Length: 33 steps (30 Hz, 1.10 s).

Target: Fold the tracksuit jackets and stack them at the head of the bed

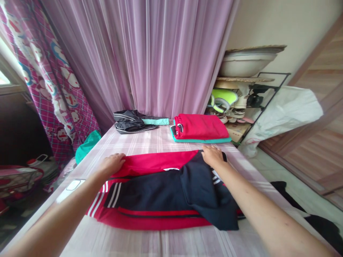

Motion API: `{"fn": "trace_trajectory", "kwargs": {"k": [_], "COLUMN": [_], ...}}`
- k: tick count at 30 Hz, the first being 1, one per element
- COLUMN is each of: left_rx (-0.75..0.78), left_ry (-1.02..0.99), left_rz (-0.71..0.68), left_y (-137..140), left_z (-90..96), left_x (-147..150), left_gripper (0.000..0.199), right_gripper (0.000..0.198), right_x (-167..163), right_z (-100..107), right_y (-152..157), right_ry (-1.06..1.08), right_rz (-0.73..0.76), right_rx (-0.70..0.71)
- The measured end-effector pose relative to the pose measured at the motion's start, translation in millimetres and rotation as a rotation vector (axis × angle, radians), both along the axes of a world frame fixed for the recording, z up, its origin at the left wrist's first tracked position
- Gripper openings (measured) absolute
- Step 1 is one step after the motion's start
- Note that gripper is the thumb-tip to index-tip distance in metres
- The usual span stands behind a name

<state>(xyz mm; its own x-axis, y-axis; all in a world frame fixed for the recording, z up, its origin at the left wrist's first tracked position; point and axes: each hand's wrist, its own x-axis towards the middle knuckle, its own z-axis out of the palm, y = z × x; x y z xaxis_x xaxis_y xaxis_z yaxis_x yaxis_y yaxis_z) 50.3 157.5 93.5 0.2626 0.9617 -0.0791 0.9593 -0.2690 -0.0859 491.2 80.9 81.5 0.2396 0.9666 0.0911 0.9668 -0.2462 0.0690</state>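
A red and black jacket (155,192) with white stripes lies spread across the table, its long sides folded inward. My left hand (114,164) has its fingers closed on the far left corner of the red cloth. At the far right corner, my right hand (213,156) grips the black part of the same jacket. One black section hangs slantwise over the right half, down past the near red edge. The fingertips of both hands are partly hidden by the cloth and by the hands themselves.
Behind the jacket, a folded red garment (200,126) rests on teal cloth. Further left lies a dark garment (128,121) with white piping. A white phone (70,189) sits near the left table edge. A loaded rack (257,103) stands at the right.
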Motion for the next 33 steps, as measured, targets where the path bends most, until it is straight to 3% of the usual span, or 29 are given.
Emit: {"fn": "trace_trajectory", "kwargs": {"k": [4,7,10,13,16,19,21,24,27,30,33], "left_rx": [0.101,0.053,0.036,0.007,-0.001,0.009,0.006,-0.011,-0.002,0.073,0.164], "left_ry": [-0.06,-0.024,-0.002,-0.011,-0.01,-0.012,-0.011,0.013,0.042,0.004,-0.162], "left_rz": [-0.146,-0.183,-0.122,-0.116,-0.116,-0.12,-0.126,-0.116,-0.082,-0.066,-0.174], "left_y": [-16.6,-29.9,-35.8,-34.5,-32.3,-32.1,-32.4,-32.9,-37.5,-52.5,-79.3], "left_z": [-5.9,-22.4,-36.2,-39.1,-37.3,-36.3,-35.3,-31.7,-26.5,-19.5,-4.6], "left_x": [17.4,25.0,26.1,24.6,23.9,24.5,25.4,27.8,33.8,48.2,76.2], "left_gripper": [0.051,0.055,0.062,0.063,0.064,0.063,0.062,0.06,0.058,0.052,0.048], "right_gripper": [0.052,0.06,0.065,0.064,0.056,0.052,0.056,0.059,0.052,0.033,0.031], "right_x": [-33.9,-55.8,-55.5,-38.2,-15.4,12.2,32.0,53.5,56.1,45.8,34.1], "right_z": [6.9,-3.3,-18.5,-21.9,-11.3,5.6,16.0,25.1,24.5,23.1,33.5], "right_y": [3.5,1.1,-1.4,-0.2,-4.2,-27.6,-55.6,-104.2,-139.5,-152.9,-152.4], "right_ry": [0.124,0.241,0.264,0.228,0.294,0.512,0.682,0.881,0.885,0.797,0.809], "right_rz": [0.206,0.38,0.337,0.234,0.241,0.274,0.287,0.339,0.407,0.463,0.452], "right_rx": [0.092,-0.12,-0.306,-0.306,-0.26,-0.107,-0.091,-0.302,-0.42,-0.311,-0.153]}}
